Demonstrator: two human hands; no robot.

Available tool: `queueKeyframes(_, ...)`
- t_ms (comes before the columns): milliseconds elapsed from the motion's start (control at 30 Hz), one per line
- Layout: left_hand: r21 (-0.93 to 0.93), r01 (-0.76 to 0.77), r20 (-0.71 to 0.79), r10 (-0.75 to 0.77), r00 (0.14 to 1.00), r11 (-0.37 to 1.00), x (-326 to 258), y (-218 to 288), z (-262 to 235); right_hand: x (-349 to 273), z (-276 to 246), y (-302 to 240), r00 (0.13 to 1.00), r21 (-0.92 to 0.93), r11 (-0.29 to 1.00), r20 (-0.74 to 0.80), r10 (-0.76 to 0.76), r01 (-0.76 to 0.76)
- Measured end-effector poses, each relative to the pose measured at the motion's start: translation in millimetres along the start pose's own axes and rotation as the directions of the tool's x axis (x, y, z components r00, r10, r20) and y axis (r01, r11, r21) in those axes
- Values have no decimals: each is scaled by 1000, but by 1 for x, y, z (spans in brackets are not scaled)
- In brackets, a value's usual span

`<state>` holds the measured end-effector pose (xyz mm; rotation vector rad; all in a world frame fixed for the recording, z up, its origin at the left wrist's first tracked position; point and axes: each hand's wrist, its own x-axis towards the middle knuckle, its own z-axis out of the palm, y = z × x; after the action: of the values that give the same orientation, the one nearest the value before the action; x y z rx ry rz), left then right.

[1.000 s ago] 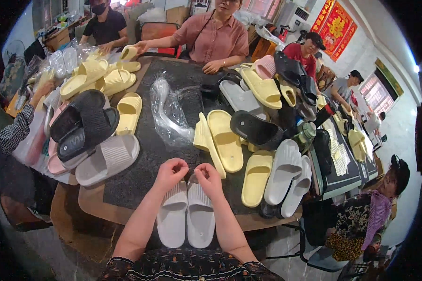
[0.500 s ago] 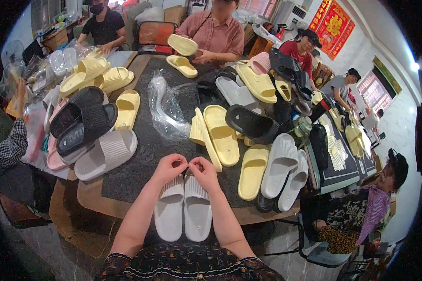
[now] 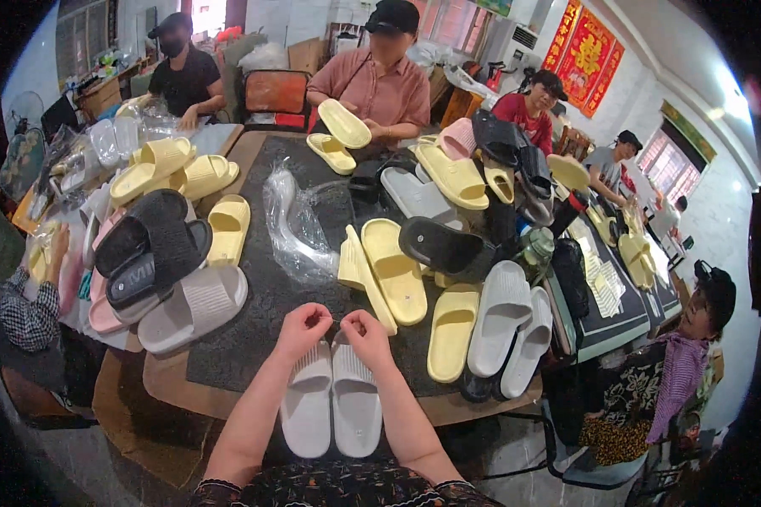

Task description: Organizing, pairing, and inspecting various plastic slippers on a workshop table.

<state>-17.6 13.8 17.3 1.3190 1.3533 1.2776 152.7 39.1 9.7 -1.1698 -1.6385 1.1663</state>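
A pair of light grey slippers lies at the table's near edge, toes away from me: the left grey slipper (image 3: pixel 306 416) beside the right grey slipper (image 3: pixel 357 414). Over their toe ends are my left hand (image 3: pixel 303 328) and my right hand (image 3: pixel 368 338), a small gap between them. Both hands are closed, thumbs against bent fingers. Whatever they pinch, if anything, is too small to make out. Just beyond my right hand, a yellow slipper (image 3: pixel 395 275) leans beside another one on its side.
Left is a heap with a black slipper (image 3: pixel 148 237) and a grey slipper (image 3: pixel 193 308). Clear plastic wrap (image 3: pixel 292 228) lies mid-table. More slippers, such as a grey slipper (image 3: pixel 499 321), crowd the right. Across the table a person (image 3: pixel 376 84) holds a yellow slipper (image 3: pixel 344 124).
My hands have drawn slightly apart. The view has tilted up a little. The person opposite has shifted the yellow slipper, and another yellow slipper now shows raised near the person in red.
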Motion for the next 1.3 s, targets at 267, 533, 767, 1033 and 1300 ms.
queueKeyframes(267, -54, 50, 5, -50, 999, 997, 4, -5, -2, 2, 1, 0, 1000, 48, 999, -17, -3, 4)
queueKeyframes(533, -42, 8, -2, -9, 1000, 999, 8, 1, -4, 9, 3, 4, 1000, 120, 993, -8, -14, 15)
queueKeyframes(767, -28, 4, 22, -3, 1000, 1000, 5, -5, -4, 3, 1, -8, 997, 97, 992, 3, 79, -79)
queueKeyframes(1033, 2, 1, 50, -2, 999, 1000, 4, -2, -4, 3, 2, -1, 1000, 67, 998, -3, -4, 4)
queueKeyframes(1300, 22, -23, 66, 22, 998, 999, 4, -1, -1, 2, 3, 1, 999, 129, 992, -34, -2, 7)
